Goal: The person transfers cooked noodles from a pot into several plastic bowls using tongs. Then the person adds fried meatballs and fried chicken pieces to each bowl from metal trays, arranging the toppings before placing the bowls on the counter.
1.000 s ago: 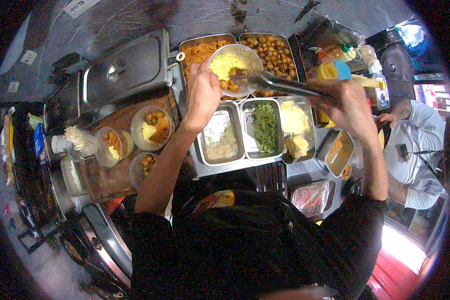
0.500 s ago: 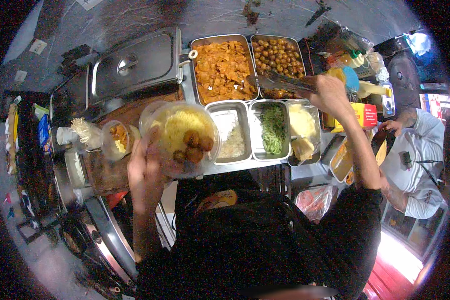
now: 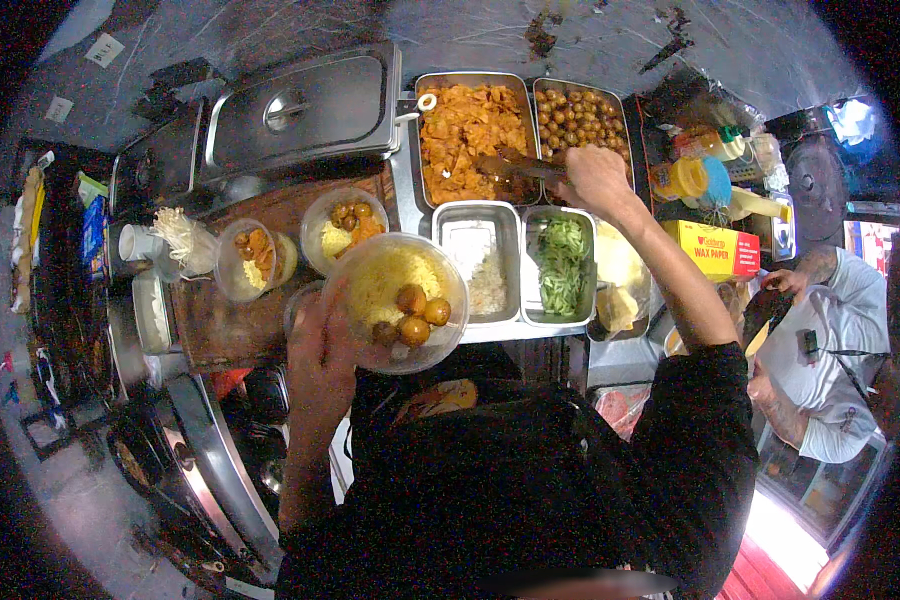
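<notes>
Seen from above, a person's left hand (image 3: pixel 322 345) grips the near rim of a clear plastic bowl (image 3: pixel 395 300), held close to the body and filled with yellow rice and several round brown balls. Beyond it, the right hand (image 3: pixel 595 178) is closed on metal tongs (image 3: pixel 515 168) whose tips lie in a steel tray of orange-brown food (image 3: pixel 467 125). This looks like the filling stage: the next move likely calls for lifting a portion with the tongs and carrying it back over the bowl without dropping any. To the right sits a yellow rectangular box with a red band (image 3: pixel 718 248); farther left, a blue packet (image 3: pixel 93 227) leans by the wall.
</notes>
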`<state>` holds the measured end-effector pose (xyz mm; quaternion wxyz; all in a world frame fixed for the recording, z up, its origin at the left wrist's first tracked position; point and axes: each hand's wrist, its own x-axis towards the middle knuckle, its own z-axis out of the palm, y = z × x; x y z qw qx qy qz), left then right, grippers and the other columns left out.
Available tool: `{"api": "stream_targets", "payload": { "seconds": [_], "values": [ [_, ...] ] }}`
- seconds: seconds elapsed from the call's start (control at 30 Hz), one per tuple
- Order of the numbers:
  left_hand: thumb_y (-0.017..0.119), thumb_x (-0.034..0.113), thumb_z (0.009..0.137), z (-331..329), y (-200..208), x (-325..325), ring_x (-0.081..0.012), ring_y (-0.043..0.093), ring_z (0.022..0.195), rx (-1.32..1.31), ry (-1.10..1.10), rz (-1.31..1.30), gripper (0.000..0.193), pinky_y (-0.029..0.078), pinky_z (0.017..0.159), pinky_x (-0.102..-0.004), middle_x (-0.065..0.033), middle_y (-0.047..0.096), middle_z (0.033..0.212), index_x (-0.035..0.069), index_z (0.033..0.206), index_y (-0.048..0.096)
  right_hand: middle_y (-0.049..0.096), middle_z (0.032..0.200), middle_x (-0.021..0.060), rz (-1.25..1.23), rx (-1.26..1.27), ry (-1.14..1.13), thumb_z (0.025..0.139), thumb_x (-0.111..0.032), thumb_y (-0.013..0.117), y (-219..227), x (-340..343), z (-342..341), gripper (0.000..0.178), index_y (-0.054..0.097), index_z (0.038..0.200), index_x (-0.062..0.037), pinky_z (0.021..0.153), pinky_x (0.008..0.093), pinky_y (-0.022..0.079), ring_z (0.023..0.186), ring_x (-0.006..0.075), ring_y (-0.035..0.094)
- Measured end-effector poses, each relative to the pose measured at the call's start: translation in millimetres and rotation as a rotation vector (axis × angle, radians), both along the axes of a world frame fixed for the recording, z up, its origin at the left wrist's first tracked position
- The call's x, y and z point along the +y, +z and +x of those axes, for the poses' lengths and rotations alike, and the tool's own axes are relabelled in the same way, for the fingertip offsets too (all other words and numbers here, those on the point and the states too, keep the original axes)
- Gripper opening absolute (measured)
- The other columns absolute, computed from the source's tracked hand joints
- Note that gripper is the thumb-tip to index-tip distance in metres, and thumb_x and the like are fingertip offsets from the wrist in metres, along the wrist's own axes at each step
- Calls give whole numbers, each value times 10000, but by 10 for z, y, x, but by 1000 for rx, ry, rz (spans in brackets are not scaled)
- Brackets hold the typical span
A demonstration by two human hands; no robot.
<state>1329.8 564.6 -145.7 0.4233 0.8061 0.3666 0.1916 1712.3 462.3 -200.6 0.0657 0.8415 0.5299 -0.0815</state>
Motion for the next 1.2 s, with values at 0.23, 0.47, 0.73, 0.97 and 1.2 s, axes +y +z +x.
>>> {"api": "stream_targets", "payload": {
  "seconds": [0.23, 0.47, 0.73, 0.97, 1.2],
  "values": [
    [447, 115, 969, 218, -216, 209, -347, 595, 965, 68, -43, 104, 278, 455, 885, -427, -227, 590, 1017, -40, 1167, 567, 684, 807, 220, 41, 8, -117, 721, -301, 740, 21, -219, 259, 320, 681, 759, 11, 725, 477, 552, 811, 382, 683],
    [435, 102, 955, 719, -398, 485, -377, 623, 900, 107, -103, 206, 269, 504, 790, -441, -256, 571, 1003, -63, 1115, 574, 659, 744, 189, 135, 48, -139, 787, -261, 702, 371, -602, 691, 291, 713, 990, -52, 653, 416, 504, 702, 307, 640],
    [379, 79, 966, 1309, -264, 491, -282, 684, 692, -48, -77, -371, 308, 577, 536, -333, -250, 592, 960, -121, 1132, 543, 687, 807, 27, 313, 354, -312, 808, -267, 751, 1885, -701, 269, 488, 649, 1215, -18, 554, 235, 400, 639, 90, 540],
    [385, 116, 971, 1548, -229, 475, -282, 707, 647, 44, -165, -303, 331, 594, 552, -344, -228, 652, 899, -123, 1152, 527, 735, 923, 82, 348, 530, -261, 850, -115, 695, 2188, -796, -149, 328, 666, 1154, 4, 726, 263, 535, 834, 145, 689],
    [380, 131, 977, 1599, -196, 349, -307, 697, 626, 47, -135, -229, 340, 582, 539, -353, -252, 596, 984, -120, 1148, 532, 688, 892, 158, 157, -115, 153, 737, -140, 761, 1802, -644, -598, 350, 704, 1079, -90, 651, 381, 526, 705, 321, 668]
  ]
}}
